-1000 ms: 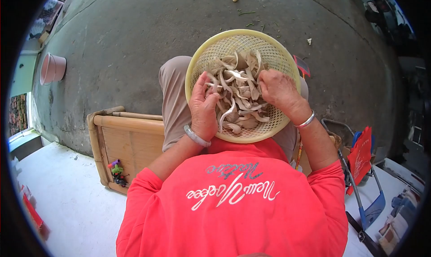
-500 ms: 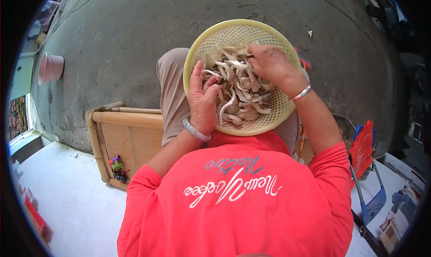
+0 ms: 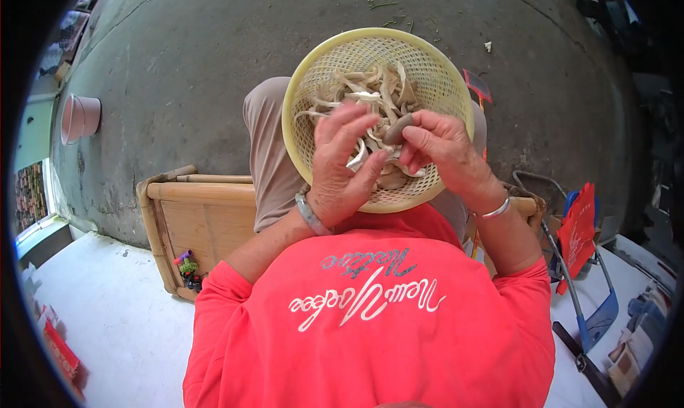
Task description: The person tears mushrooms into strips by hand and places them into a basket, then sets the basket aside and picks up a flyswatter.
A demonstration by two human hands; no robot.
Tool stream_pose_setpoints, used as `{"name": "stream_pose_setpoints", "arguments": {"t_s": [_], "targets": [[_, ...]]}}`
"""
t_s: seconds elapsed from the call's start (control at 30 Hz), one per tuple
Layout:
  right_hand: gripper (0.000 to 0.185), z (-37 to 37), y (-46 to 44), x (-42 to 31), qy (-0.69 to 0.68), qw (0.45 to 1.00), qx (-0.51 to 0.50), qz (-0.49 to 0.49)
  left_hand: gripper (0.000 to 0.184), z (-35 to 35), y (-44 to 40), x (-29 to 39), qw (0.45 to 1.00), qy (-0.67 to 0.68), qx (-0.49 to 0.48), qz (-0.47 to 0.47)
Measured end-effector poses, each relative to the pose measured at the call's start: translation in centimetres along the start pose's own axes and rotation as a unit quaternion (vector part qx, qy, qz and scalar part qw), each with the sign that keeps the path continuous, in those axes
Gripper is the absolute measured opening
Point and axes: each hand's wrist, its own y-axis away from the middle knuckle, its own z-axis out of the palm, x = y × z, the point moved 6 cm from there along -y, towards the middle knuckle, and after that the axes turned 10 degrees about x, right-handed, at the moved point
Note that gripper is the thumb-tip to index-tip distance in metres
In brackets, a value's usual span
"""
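Observation:
A yellow mesh basket point(image 3: 447, 87) rests on my lap, holding a heap of pale torn mushrooms point(image 3: 390, 86). Pinched between the thumb and fingers of my right hand point(image 3: 449, 151) is a grey-brown mushroom piece point(image 3: 399, 129), held over the heap. My left hand point(image 3: 343, 167), with a bracelet at the wrist, hovers over the left part of the basket. Its fingers are apart and slightly blurred, with nothing visible between them. Part of the heap is hidden beneath both hands.
A bamboo chair point(image 3: 203, 219) lies left of my legs, with a small colourful toy point(image 3: 187, 267) near it. A pink bucket point(image 3: 80, 119) stands farther left. To the right are a red bag point(image 3: 576, 230) and a metal-framed blue object point(image 3: 598, 322).
My right hand has come back toward me from the heap's far side with a mushroom piece. My left hand has moved right, over the heap, and its fingers have spread.

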Motion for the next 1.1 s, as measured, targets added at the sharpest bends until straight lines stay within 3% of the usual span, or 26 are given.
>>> {"name": "stream_pose_setpoints", "arguments": {"t_s": [0.03,0.1,0.17,0.23,0.3,0.5,0.57,0.63,0.83,1.03,1.1], "targets": [[0.017,0.5,0.2,0.3,-0.026,1.000,-0.008,0.002,0.039,0.7,0.1,-0.1,0.998,0.032,-0.059,-0.005],[0.016,1.3,0.5,0.4,-0.048,0.999,0.001,0.004,0.030,1.0,0.2,-0.2,0.998,0.046,-0.050,-0.016],[0.015,1.6,0.7,0.3,0.006,1.000,-0.010,-0.026,0.024,1.6,1.3,-1.8,0.975,0.147,-0.056,-0.158],[0.012,1.3,0.5,0.3,0.057,0.997,-0.014,-0.049,0.020,1.8,2.0,-2.6,0.968,0.162,-0.057,-0.183],[0.009,0.8,0.5,-0.9,0.209,0.950,0.023,-0.230,0.017,1.9,2.3,-3.2,0.961,0.177,-0.056,-0.207],[0.010,1.0,0.4,-0.1,0.219,0.956,0.000,-0.196,0.013,2.1,2.0,-2.9,0.967,0.141,-0.093,-0.192],[0.010,1.3,0.5,-0.3,0.214,0.956,0.008,-0.199,0.014,2.4,2.7,-3.7,0.918,0.203,-0.104,-0.324],[0.012,1.3,0.5,-0.3,0.210,0.957,0.018,-0.202,0.014,2.5,2.5,-3.6,0.914,0.229,-0.105,-0.317],[0.012,-0.1,0.0,-0.2,0.028,0.996,0.054,-0.059,0.014,2.4,1.9,-2.5,0.895,0.350,-0.059,-0.271],[0.012,-3.7,-0.2,-1.1,0.026,0.984,0.144,-0.103,0.020,-0.2,-0.1,-2.0,0.879,0.412,0.015,-0.237],[0.014,-3.0,0.8,-1.9,0.249,0.922,0.136,-0.264,0.021,-0.6,-0.5,-2.2,0.886,0.378,-0.021,-0.267]]}}
